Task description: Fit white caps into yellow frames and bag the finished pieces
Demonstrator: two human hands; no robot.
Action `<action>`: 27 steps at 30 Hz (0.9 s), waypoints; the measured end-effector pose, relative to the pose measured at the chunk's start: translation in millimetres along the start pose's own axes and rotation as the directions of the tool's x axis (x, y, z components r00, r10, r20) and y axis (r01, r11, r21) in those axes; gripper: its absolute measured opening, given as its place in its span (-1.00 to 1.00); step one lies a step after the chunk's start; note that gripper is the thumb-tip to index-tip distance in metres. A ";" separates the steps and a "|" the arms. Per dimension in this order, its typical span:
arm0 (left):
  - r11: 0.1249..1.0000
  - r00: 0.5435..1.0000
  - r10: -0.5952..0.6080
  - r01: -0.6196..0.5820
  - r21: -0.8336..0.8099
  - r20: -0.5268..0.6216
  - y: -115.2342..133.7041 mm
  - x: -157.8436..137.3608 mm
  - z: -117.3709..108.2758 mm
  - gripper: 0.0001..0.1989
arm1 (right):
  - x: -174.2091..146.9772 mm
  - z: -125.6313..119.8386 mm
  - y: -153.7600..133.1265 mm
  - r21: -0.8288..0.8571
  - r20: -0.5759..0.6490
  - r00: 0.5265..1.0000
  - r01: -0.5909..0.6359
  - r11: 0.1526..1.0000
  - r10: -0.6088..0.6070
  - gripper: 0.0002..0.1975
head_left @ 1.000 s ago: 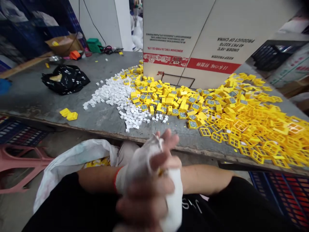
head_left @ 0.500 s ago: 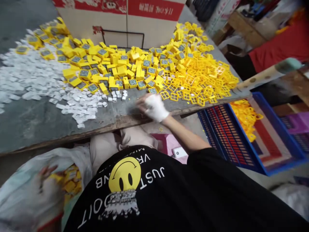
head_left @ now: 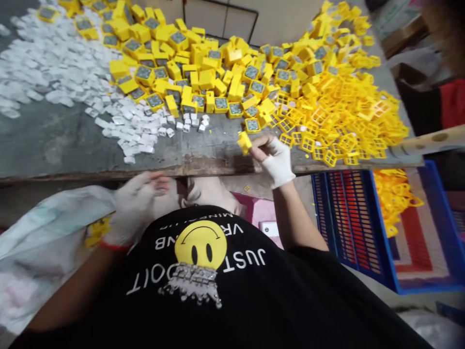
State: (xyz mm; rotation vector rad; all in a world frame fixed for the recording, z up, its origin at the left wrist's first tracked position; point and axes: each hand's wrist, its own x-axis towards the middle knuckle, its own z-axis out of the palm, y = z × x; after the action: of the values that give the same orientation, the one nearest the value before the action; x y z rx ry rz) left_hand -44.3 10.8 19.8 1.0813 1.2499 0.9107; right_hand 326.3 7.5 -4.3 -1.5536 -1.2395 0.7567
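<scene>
Between the thumb and fingers of my right hand (head_left: 274, 157), gloved in white with bare fingertips, is a small yellow plastic case (head_left: 244, 142), just over the table's front edge. Close by lies a heap of yellow plastic cases (head_left: 207, 80), many with grey speckled faces. To its right spread yellow window-like frames (head_left: 337, 123). Small white plastic pieces (head_left: 69, 72) cover the left of the table. My left hand (head_left: 136, 208), also in a white glove, hangs above my lap below the table edge. Its fingers stretch out, with nothing seen in them.
A cardboard box (head_left: 283, 19) stands behind the heap. At lower left, a whitish sack (head_left: 54, 218) holds yellow pieces. A blue plastic crate (head_left: 394, 271) with yellow rings sits to the right. A wooden pole (head_left: 436, 139) juts out beside the table corner.
My left hand has come up and right, out from over the sack. My right hand has risen from the tabletop and now shows a yellow case in its fingers. The view has shifted.
</scene>
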 end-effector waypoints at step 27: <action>0.830 0.966 -0.196 0.256 -0.496 0.170 -10.3 14.6 28.2 -0.48 | 73.0 94.9 -7.4 -0.689 0.332 0.940 0.298 0.661 -0.078 -0.74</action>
State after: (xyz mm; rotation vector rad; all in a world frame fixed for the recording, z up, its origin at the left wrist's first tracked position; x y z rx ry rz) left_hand -15.0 18.5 5.8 0.5331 0.9360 0.9162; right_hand 260.1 105.9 -22.0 -1.9370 -2.0640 0.3295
